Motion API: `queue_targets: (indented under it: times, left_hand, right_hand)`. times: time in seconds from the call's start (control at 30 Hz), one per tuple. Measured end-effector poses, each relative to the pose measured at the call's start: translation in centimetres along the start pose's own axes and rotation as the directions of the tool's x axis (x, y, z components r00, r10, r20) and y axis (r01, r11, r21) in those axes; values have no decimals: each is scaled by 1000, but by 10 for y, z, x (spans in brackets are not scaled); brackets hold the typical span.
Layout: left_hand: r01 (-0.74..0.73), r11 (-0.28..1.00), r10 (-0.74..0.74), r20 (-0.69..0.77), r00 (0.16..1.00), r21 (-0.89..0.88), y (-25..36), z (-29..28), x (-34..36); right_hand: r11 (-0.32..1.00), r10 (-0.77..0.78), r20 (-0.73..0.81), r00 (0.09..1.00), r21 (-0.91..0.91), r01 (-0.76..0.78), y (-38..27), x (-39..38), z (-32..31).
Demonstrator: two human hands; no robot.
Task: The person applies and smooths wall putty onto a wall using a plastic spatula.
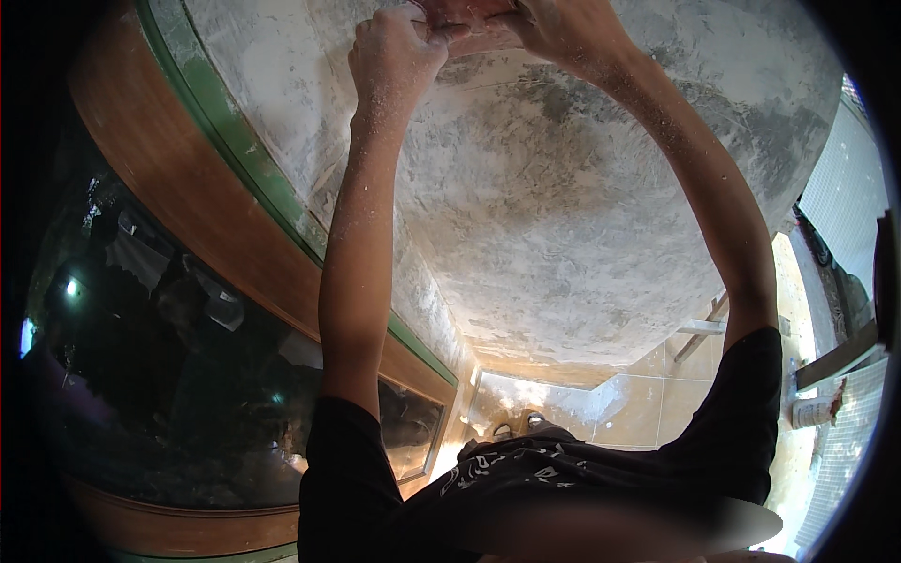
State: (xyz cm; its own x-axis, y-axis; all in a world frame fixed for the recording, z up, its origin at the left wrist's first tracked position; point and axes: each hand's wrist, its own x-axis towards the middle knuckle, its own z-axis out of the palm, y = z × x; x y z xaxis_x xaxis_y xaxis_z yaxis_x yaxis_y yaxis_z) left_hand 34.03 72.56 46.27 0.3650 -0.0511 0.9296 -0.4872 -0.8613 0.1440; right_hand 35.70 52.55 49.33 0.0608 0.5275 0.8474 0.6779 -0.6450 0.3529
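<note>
Both my arms reach up along a patchy grey and white plastered wall [563, 197]. At the top edge of the view a reddish-brown sheet of sandpaper [481, 38] lies against the wall, partly cut off by the frame. My left hand [396, 49] is closed on its left side, thumb pointing inward across it. On the other side my right hand [574, 36] grips the sheet, with its fingertips partly out of view. Pale dust speckles both hands and forearms.
Left of the wall runs a green frame strip [225, 141] beside a brown wooden frame [188, 159] with dark glass [178, 347]. Below are a tiled floor [629, 413] and my feet [518, 425]. A wooden bar [835, 357] and mesh [845, 178] stand at right.
</note>
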Motion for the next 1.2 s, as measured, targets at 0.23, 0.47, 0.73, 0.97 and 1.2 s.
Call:
queue_targets:
  times: [0.23,0.47,0.73,0.97,1.2]
  left_hand:
    - [169,977,-181,88,979,130,-3,17,-47]
    - [44,994,-46,13,999,99,-7,-1,-20]
    - [144,974,-158,73,985,174,-13,18,-70]
    - [233,950,-297,372,880,207,-14,40,-194]
    - [-254,964,139,668,731,77,35,21,-175]
  right_hand:
    - [1000,-14,97,995,22,12,-1,-42,42]
    - [1000,-6,26,1000,8,6,-12,-6,9]
    - [997,71,206,976,-24,-67,-27,-57,51]
    - [918,114,367,923,316,-239,-80,-190,83]
    - [647,190,614,766,508,-568,-100,-227,48]
